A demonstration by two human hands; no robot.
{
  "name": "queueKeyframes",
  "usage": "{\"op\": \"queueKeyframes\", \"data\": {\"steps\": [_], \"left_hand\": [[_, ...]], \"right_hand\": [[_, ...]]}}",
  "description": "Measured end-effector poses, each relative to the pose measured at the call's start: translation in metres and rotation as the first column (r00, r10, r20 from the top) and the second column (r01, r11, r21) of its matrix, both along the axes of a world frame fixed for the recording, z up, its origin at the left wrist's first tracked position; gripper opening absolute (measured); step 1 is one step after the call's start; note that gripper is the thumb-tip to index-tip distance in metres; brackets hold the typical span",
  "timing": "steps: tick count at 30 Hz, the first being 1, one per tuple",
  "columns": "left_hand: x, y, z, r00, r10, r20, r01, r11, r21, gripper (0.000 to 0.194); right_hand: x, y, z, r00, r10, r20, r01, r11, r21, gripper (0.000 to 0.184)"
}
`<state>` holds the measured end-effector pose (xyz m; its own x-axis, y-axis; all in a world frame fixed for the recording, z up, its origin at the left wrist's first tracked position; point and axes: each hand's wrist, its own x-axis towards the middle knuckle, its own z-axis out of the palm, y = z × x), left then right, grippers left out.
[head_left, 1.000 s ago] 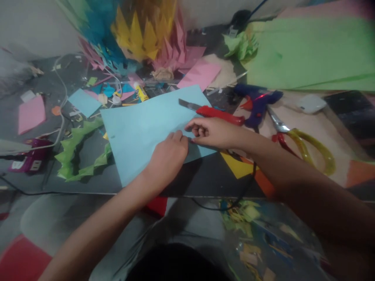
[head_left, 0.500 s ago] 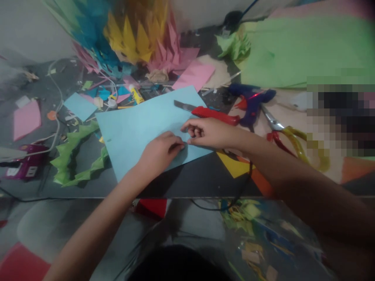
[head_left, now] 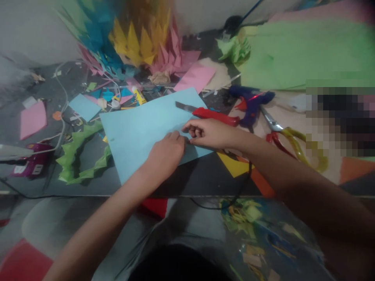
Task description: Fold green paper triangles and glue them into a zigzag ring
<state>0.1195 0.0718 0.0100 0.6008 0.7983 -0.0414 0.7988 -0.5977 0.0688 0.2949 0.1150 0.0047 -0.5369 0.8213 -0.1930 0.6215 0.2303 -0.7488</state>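
A light blue sheet of paper [head_left: 140, 132] lies on the dark table under both hands. My left hand [head_left: 168, 152] is closed over the sheet's lower right part, knuckles up, its fingertips hidden. Facing it closely, my right hand [head_left: 206, 132] has its fingers curled in and its thumb low, near the left fingers. Anything between the fingertips is too small or hidden to make out. Just above the right hand, a red-handled utility knife [head_left: 215, 116] rests across the sheet's right edge, its blade pointing left.
Right of the hands lie scissors [head_left: 293, 144] with yellow and red handles and a blue glue gun [head_left: 252, 101]. On the left are a green zigzag paper ring [head_left: 68, 156] and a purple device [head_left: 33, 160]. Behind stand a glue stick [head_left: 139, 96] and a spiky paper piece [head_left: 134, 39].
My left hand has turned slightly and moved a little right, so its fingertips no longer show. The right hand has barely moved. The view has shifted slightly.
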Motion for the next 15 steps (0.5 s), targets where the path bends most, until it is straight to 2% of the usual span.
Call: {"op": "queueKeyframes", "data": {"steps": [3,9,15], "left_hand": [[-0.002,0.003,-0.003,1.0,-0.01,0.006,0.01,1.0,-0.021,0.021],[-0.008,0.002,-0.006,0.993,-0.027,0.112,0.031,0.999,-0.036,0.019],[-0.011,0.002,-0.006,0.971,0.028,0.237,0.003,0.991,-0.131,0.016]], "right_hand": [[0.001,0.0,0.001,1.0,0.004,-0.004,-0.004,1.0,-0.006,0.039],[0.002,0.0,-0.001,1.0,0.01,-0.024,-0.01,1.0,-0.01,0.04],[0.001,0.001,0.0,1.0,0.018,0.0,-0.018,1.0,-0.001,0.04]]}}
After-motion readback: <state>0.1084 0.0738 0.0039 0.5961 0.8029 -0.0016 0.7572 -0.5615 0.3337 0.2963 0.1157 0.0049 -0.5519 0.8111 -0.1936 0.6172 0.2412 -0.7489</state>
